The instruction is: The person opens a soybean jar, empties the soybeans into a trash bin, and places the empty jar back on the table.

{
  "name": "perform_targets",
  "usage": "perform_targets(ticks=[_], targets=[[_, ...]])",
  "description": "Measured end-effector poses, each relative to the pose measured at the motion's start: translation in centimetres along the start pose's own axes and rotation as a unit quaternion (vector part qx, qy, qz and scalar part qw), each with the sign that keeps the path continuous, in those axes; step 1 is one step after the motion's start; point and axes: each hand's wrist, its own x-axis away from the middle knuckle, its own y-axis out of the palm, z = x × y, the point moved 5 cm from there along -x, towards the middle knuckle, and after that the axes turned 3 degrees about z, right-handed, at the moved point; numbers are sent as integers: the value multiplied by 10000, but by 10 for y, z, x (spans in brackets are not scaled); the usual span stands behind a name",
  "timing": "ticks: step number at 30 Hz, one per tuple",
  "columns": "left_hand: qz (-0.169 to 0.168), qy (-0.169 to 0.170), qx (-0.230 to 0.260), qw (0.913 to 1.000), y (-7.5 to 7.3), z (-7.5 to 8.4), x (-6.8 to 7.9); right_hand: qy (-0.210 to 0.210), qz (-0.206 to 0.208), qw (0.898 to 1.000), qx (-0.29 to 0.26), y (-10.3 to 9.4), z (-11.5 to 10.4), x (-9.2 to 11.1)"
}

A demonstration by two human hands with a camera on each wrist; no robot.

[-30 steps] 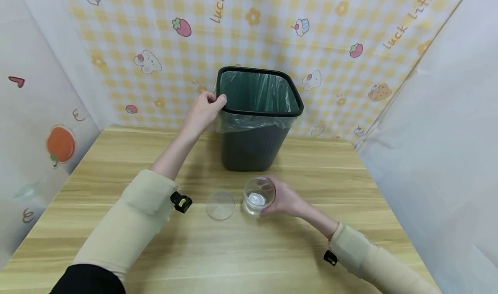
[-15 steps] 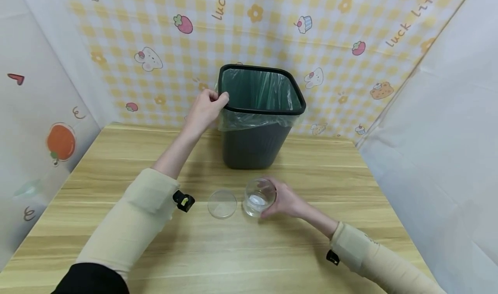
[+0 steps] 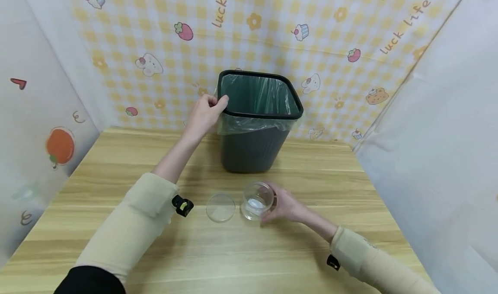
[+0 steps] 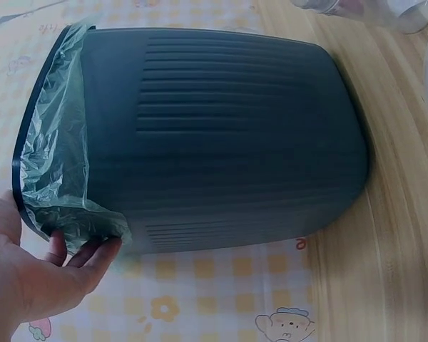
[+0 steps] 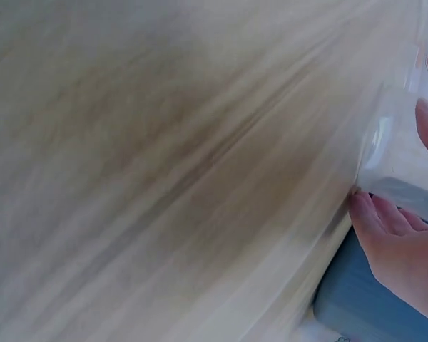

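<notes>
My left hand (image 3: 204, 114) grips the near left corner of a dark grey trash can (image 3: 250, 149), thumb over the black rim (image 3: 260, 114). Its fingers (image 4: 93, 260) curl under the folded-down edge of the clear bag lining the can. A clear round jar (image 3: 256, 201) stands lidless on the table in front of the can, with a pale patch at its bottom. Around the jar's right side, thumb and fingers spread, is my right hand (image 3: 285, 205); a narrow gap shows between palm and jar. A clear round lid (image 3: 220, 207) lies just left of the jar.
The wooden table (image 3: 218, 259) ends at a yellow-checked cloth (image 3: 155, 39) behind the can. Pale sheets close in both sides, one of them the right sheet (image 3: 435, 112).
The thumb and fingers of my right hand have loosened and drawn slightly away from the jar. My left hand keeps its grip on the can's rim.
</notes>
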Motion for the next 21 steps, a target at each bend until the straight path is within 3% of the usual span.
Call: perform_targets(ticks=[4, 13, 17, 21], targets=[[94, 133, 84, 9998, -4, -4, 2, -8, -372, 9978, -549, -3, 1, -3], [186, 466, 79, 9987, -6, -14, 7, -265, -591, 9964, -554, -32, 14, -4], [49, 495, -110, 9987, -8, -25, 12, -303, -472, 9973, -473, -47, 20, -3], [-170, 564, -304, 9978, -11, -41, 17, -275, -98, 9993, -251, -66, 24, -4]])
